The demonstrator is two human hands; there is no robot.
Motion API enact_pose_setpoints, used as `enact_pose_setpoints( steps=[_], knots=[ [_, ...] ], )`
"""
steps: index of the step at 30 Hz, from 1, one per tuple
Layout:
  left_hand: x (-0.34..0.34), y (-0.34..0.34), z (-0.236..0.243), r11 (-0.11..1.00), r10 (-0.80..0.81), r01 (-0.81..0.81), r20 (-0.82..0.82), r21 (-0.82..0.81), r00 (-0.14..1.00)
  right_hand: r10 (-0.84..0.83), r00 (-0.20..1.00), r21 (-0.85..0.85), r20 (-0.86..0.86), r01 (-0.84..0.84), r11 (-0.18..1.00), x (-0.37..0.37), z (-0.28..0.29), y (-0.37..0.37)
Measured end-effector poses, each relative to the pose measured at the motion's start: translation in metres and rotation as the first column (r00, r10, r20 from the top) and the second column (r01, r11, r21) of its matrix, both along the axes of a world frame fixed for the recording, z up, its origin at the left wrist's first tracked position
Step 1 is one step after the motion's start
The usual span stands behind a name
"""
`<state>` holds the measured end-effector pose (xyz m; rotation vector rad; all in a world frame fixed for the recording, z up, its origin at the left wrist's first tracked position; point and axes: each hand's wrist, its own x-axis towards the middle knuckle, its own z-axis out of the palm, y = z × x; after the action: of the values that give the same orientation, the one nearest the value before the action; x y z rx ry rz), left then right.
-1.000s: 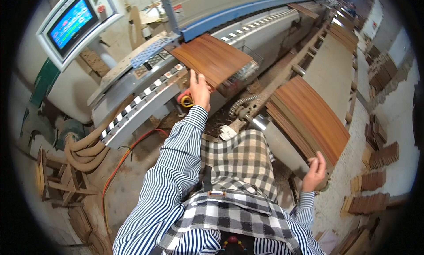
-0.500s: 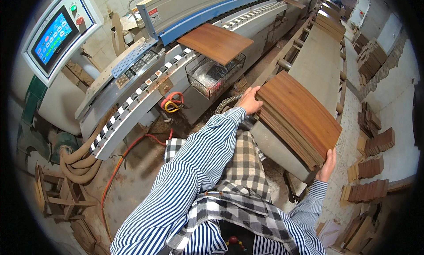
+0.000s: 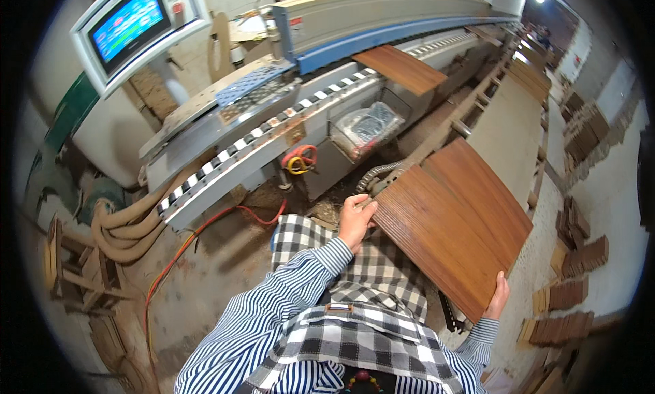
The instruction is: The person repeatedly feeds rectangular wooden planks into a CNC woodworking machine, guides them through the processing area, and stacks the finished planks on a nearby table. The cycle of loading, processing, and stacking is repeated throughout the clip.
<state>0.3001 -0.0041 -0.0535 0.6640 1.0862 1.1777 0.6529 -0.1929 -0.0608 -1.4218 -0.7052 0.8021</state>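
A reddish-brown wood-grain board [image 3: 430, 240] is held between my hands, tilted over the stack and partly off it toward me. My left hand [image 3: 356, 222] grips its left corner, thumb on top and fingers curled at the edge. At the near right edge, my right hand [image 3: 500, 297] clasps the board, its fingers partly hidden. Behind the held board shows the top board of the stack [image 3: 481, 179], of the same brown; most of the stack is covered. Another brown board [image 3: 402, 69] lies on the long machine, ahead of my left hand.
The long machine [image 3: 402, 22] with a roller track runs along the left, a wire basket [image 3: 365, 131] on its side. A control screen [image 3: 129, 27] stands at upper left. Roller conveyor [image 3: 505, 124] extends ahead. Red hose [image 3: 198, 238] crosses the floor. Board stacks [image 3: 556, 329] stand at right.
Both hands have drawn the top board off the stack toward me. My left hand has moved back and left; the view has also shifted.
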Motion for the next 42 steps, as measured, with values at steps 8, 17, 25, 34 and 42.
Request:
enact_pose_setpoints(
  steps=[8, 17, 25, 34, 42],
  knots=[
    [-0.116, -0.019, 0.046, 0.941, 0.238, -0.256, 0.106, 0.222, 0.965, 0.201, 0.960, 0.196, -0.193, -0.163, 0.967, -0.166, 0.012, 0.112],
    [-0.181, -0.052, 0.051, 0.899, 0.337, -0.354, 0.110, 0.258, 0.935, 0.689, 0.688, 0.272, -0.226, -0.635, 0.723, -0.342, 0.029, 0.184],
    [-0.240, -0.108, 0.062, 0.866, 0.452, -0.422, -0.059, 0.268, 0.890, 0.921, 0.271, 0.127, -0.281, -0.940, 0.316, -0.402, 0.049, 0.178],
    [-0.265, -0.106, 0.066, 0.839, 0.490, -0.429, -0.123, 0.334, 0.863, 0.957, 0.290, 0.067, -0.027, -0.954, 0.291, -0.375, 0.046, 0.165],
    [-0.272, -0.104, 0.067, 0.876, 0.423, -0.368, -0.132, 0.313, 0.896, 0.624, 0.189, -0.449, 0.758, -0.542, 0.711, -0.227, -0.028, 0.085]
  ],
)
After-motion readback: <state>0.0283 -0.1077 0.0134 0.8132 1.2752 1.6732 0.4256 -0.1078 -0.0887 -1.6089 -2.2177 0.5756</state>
